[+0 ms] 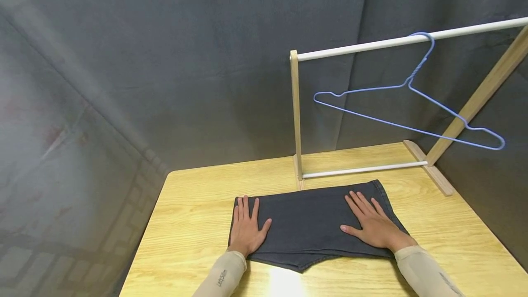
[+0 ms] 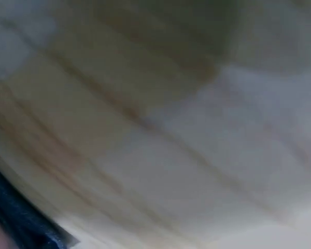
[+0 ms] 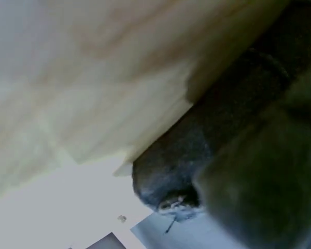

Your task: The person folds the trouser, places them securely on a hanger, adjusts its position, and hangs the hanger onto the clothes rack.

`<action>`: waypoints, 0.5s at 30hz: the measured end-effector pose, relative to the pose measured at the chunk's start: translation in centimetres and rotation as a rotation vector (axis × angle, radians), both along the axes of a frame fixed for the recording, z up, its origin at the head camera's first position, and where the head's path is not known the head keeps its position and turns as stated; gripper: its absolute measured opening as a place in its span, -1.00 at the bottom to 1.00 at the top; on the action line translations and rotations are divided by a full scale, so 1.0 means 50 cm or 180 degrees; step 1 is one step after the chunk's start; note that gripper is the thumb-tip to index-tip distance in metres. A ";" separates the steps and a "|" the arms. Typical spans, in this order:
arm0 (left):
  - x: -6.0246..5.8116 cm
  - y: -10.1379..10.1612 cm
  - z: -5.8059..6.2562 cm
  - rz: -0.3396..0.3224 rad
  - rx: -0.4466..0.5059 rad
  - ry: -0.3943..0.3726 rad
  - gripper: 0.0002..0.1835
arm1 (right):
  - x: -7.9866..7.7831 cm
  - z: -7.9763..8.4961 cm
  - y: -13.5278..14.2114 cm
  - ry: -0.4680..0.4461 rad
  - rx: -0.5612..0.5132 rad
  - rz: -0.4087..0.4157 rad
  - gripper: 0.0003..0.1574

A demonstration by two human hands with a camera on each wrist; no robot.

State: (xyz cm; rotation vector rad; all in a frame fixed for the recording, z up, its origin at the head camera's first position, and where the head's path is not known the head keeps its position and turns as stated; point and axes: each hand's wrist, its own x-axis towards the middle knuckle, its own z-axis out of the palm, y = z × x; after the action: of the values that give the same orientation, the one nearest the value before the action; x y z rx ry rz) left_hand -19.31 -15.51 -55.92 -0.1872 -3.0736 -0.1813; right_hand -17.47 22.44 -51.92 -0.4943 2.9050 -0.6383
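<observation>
A pair of dark trousers (image 1: 305,223), folded along its length, lies flat on the wooden table with a pointed flap at its near edge. My left hand (image 1: 247,230) rests palm down on the left end, fingers straight and a little spread. On the right end, near the stitched edge, my right hand (image 1: 373,223) lies flat too, its thumb out to the side. In the left wrist view only a strip of the dark cloth (image 2: 20,212) shows at the lower left. The right wrist view catches the cloth's edge (image 3: 171,166) beside a blurred part of my hand.
Behind the trousers stands a wood-and-white clothes rack (image 1: 296,113). A blue hanger (image 1: 371,122) hangs from its white top rail (image 1: 354,49). The wooden table (image 1: 189,214) reaches back to a grey curtain (image 1: 206,68).
</observation>
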 end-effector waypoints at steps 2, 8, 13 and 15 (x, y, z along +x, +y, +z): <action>0.002 0.008 0.004 0.0061 0.0052 0.0012 -0.14 | -0.001 -0.001 -0.001 0.0000 0.0023 -0.0001 0.12; 0.015 0.073 0.013 -0.0168 0.0147 -0.0066 -0.09 | -0.006 0.005 -0.012 -0.0012 0.0081 -0.0009 0.13; 0.030 0.173 0.014 -0.0989 0.0200 -0.0074 -0.15 | -0.001 -0.002 -0.001 -0.0017 0.0072 -0.0049 0.13; 0.034 0.210 0.017 -0.1156 0.0285 -0.0076 -0.18 | -0.001 -0.008 0.004 -0.0013 0.0023 -0.0026 0.13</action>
State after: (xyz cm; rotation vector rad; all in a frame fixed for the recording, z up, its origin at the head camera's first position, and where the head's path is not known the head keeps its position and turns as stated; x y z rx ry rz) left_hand -17.63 -5.00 -55.05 -0.7422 -3.0168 -0.3372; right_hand -17.53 22.65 -52.33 -0.4801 2.9060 -0.6290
